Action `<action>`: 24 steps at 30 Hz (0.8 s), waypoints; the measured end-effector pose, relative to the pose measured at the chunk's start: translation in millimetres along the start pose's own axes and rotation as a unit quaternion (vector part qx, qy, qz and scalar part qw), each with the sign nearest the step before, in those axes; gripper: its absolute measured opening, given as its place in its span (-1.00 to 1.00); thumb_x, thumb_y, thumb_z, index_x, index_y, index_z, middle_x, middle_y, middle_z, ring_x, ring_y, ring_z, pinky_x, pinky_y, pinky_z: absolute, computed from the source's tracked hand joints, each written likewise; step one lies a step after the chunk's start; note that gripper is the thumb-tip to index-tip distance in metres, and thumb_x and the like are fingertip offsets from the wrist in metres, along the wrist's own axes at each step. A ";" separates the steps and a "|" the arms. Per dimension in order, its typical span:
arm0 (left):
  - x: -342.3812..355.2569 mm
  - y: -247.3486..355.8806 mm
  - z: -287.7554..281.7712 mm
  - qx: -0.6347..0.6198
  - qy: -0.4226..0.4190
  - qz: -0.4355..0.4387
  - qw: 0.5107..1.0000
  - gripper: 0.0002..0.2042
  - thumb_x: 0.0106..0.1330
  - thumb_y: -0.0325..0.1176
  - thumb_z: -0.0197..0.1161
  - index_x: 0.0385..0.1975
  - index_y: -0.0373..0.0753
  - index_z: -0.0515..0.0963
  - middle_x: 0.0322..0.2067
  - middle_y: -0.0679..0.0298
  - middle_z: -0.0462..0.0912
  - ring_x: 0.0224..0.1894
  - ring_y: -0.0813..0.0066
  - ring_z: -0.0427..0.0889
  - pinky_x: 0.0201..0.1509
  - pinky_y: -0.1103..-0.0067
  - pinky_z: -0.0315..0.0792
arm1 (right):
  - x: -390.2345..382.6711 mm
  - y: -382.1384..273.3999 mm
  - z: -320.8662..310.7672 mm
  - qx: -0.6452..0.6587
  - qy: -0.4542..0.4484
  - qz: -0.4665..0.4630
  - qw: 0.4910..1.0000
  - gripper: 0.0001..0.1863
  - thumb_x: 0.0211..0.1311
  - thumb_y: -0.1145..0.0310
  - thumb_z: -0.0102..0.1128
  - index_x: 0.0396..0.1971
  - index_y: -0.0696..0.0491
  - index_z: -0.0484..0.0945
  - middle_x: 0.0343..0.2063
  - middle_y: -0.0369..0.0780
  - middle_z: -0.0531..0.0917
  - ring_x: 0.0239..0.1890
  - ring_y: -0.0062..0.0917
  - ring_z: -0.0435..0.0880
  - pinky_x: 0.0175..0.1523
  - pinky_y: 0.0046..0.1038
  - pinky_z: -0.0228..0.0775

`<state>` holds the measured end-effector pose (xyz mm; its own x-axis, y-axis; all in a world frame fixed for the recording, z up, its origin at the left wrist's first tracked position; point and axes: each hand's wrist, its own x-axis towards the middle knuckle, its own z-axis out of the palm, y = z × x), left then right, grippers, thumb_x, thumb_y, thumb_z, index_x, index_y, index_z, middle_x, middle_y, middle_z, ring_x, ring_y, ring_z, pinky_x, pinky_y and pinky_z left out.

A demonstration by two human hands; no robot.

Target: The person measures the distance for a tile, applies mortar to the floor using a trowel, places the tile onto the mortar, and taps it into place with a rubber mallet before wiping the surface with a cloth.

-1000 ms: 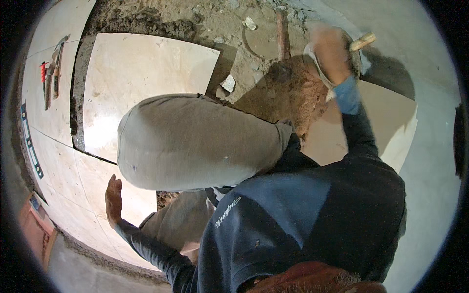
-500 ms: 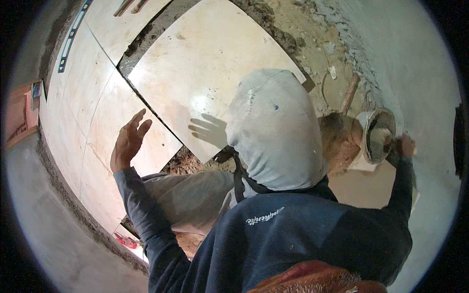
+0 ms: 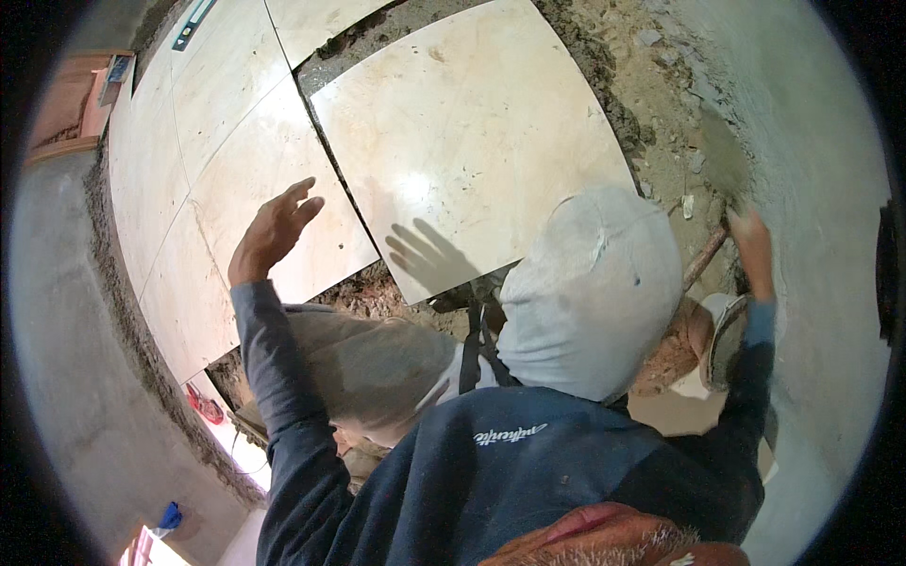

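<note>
My left hand (image 3: 274, 231) hovers open, fingers spread, over the laid cream floor tiles (image 3: 236, 179), holding nothing. Its shadow falls on a large loose-edged tile (image 3: 472, 123) in front of me, which sits askew of its neighbours, with dark gaps along its sides. At the right, my right hand (image 3: 752, 250) is smeared by motion, its fingers closed. A blurred grey shape reaches past the fingers over the rough mortar; its kind is not clear. Just left of that hand a wooden handle (image 3: 706, 259) slants up. Below stands a whitish bucket (image 3: 725, 349), partly hidden by my arm.
My bent knee (image 3: 595, 283) in pale grey cloth hides part of the tile's near right side. Rough mortar (image 3: 651, 104) borders the plastered wall (image 3: 812, 141). A spirit level (image 3: 193, 24) lies far left; a red object (image 3: 205, 404) is near left.
My right hand has moved from the bucket forward, up past the wooden handle. My left hand stays open above the tiles. The whole view has shifted slightly.
</note>
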<state>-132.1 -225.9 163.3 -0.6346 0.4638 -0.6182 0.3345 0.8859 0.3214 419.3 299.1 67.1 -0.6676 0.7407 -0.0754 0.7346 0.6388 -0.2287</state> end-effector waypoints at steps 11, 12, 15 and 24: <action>-92.8 -113.3 27.4 -0.017 0.015 -0.129 0.991 -0.36 0.57 0.06 0.03 0.40 -0.35 0.32 0.31 -0.10 0.47 0.36 0.07 0.46 0.41 0.30 0.33 | 343.4 -157.2 165.9 -0.064 0.048 -0.100 0.992 -0.41 0.48 -0.08 0.04 0.34 -0.03 0.39 0.05 0.00 0.66 0.08 -0.04 0.65 0.12 0.04 0.55; -81.9 -117.2 34.6 -0.045 0.001 -0.137 0.990 -0.36 0.56 0.07 0.04 0.41 -0.35 0.31 0.31 -0.10 0.48 0.37 0.09 0.46 0.41 0.31 0.32 | 358.1 -139.5 170.2 -0.086 0.096 -0.096 0.987 -0.43 0.48 -0.04 0.06 0.32 -0.02 0.40 0.02 -0.01 0.67 0.05 -0.03 0.66 0.08 0.09 0.58; -96.6 -141.7 42.4 -0.075 -0.015 -0.187 0.979 -0.33 0.52 0.11 0.09 0.42 -0.31 0.32 0.31 -0.05 0.49 0.35 0.13 0.47 0.38 0.33 0.34 | 375.3 -158.6 176.8 -0.097 0.012 -0.065 0.993 -0.49 0.49 0.03 0.09 0.28 0.00 0.41 0.05 -0.04 0.66 0.05 -0.06 0.66 0.12 0.03 0.59; -118.8 -143.9 42.3 -0.090 -0.001 -0.196 0.977 -0.32 0.52 0.12 0.09 0.42 -0.30 0.32 0.34 -0.07 0.45 0.37 0.11 0.45 0.40 0.34 0.33 | 302.5 -138.1 155.5 -0.144 -0.136 -0.158 0.967 -0.44 0.52 0.03 0.08 0.38 -0.02 0.35 0.15 -0.06 0.61 0.11 -0.11 0.63 0.18 -0.08 0.58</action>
<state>-75.4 -408.7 160.1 -0.6885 0.0899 -0.7196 -0.0612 0.9815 0.1812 97.1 402.6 -75.0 -0.8433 0.4414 -0.3067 0.4649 0.8853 -0.0043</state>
